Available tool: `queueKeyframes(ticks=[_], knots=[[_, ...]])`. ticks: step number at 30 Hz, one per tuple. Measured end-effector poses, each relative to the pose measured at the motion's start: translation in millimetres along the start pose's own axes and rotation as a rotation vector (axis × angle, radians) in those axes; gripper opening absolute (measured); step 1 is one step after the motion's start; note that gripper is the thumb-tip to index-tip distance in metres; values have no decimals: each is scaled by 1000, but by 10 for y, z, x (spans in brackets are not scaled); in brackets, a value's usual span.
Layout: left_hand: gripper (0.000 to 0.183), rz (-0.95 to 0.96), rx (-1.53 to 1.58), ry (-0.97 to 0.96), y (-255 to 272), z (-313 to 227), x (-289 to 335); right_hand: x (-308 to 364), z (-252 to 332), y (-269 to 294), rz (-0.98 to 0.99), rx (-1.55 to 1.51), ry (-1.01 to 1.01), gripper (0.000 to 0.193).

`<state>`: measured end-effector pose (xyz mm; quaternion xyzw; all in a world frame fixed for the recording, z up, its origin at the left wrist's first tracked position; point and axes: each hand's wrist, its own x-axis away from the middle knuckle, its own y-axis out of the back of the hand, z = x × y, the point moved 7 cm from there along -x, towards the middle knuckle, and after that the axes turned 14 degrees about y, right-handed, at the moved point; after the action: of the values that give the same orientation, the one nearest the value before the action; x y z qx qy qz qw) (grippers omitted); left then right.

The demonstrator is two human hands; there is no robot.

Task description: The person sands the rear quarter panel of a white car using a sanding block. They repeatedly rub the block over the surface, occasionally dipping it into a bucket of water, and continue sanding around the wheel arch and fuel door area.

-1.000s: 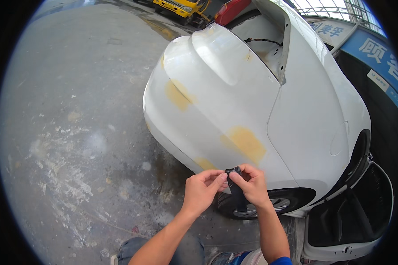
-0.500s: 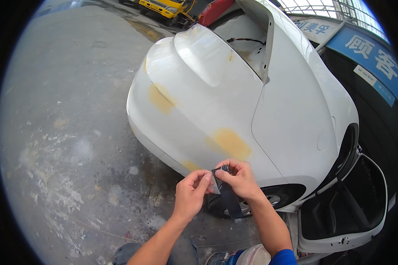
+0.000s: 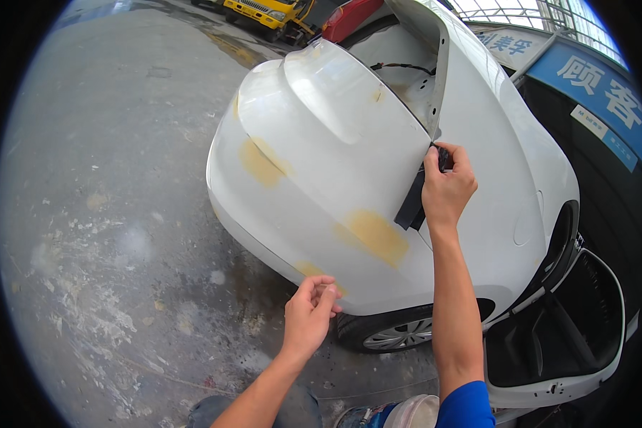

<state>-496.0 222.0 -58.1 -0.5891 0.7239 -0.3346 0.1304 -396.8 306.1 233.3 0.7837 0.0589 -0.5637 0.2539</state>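
Note:
In my right hand (image 3: pixel 449 178) is a flexible black strip (image 3: pixel 411 205), pinched between thumb and fingers. I hold it at the upper end of the seam between the white car's rear bumper (image 3: pixel 321 164) and its rear side panel (image 3: pixel 471 207). The strip hangs down along the seam over the bumper's edge. My left hand (image 3: pixel 310 314) is closed with thumb and fingertips together, in front of the bumper's lower corner; anything between them is too small to make out. Yellowish patches mark the bumper, the largest (image 3: pixel 375 237) lying between my hands.
Below the bumper sits the rear wheel (image 3: pixel 396 334). A detached white panel with black trim (image 3: pixel 549 357) stands at the right. A bucket (image 3: pixel 414 414) is at the bottom edge, near my legs. A yellow truck (image 3: pixel 260 13) is parked far back on the grey floor (image 3: pixel 121 214).
My right hand has moved up and away from my left hand, carrying the black strip to the top of the bumper seam. My left hand stays nearly in place, apart from the strip.

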Motion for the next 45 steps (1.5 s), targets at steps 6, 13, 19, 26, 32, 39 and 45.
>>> queueKeyframes(ticks=[6,13,19,26,32,39,45], knots=[[23,-5,0,27,-27,23,10,-91,217,-86,3,244,199,6],[21,-7,17,38,-79,35,37,379,107,-49,68,202,213,10],[20,-10,-10,67,-121,126,47,30,137,-88,-71,146,174,9],[21,-63,-1,42,-51,146,2,830,75,8,96,212,260,16],[19,-55,-45,84,-92,138,18,1120,-69,177,107,142,375,21],[22,-50,-56,72,-173,310,-76,782,63,35,-3,150,373,20],[23,-74,-76,76,-148,345,-122,1091,-37,109,-37,150,353,21]])
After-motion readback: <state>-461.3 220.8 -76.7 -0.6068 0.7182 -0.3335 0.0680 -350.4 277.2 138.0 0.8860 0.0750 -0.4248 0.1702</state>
